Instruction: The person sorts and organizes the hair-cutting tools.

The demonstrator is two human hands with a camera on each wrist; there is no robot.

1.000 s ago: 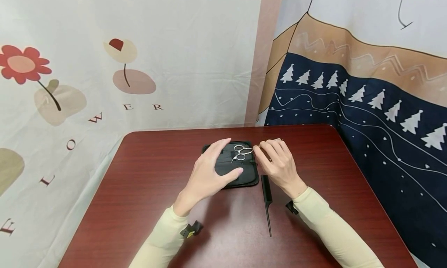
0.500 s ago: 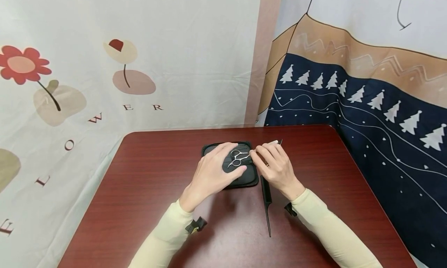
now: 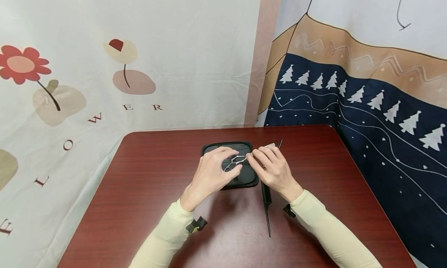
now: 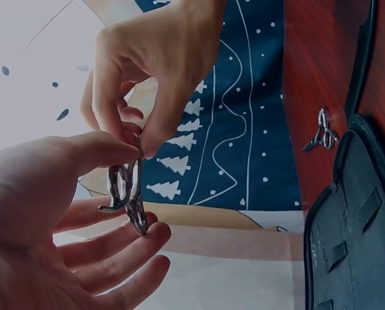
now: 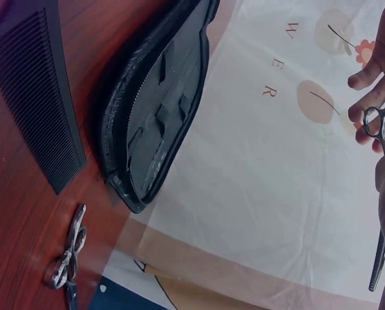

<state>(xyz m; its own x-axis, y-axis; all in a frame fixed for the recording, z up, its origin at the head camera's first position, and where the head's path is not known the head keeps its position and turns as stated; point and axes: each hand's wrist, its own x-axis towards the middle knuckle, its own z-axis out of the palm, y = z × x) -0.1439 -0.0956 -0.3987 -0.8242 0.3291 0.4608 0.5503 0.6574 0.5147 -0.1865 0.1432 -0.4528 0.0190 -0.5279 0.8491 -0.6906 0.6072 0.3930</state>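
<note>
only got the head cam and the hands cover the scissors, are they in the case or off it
Observer: Off it. In the left wrist view the scissors are in the air between the right hand, which pinches them, and the left hand, whose thumb and fingers are on the rings.
Operator: anything else in the case
Observer: The right wrist view shows the case open, and the loops it can see are bare.
Operator: whats that behind the right hand
Observer: A second pair lying on the table just off the case's corner, beyond the comb.
</note>
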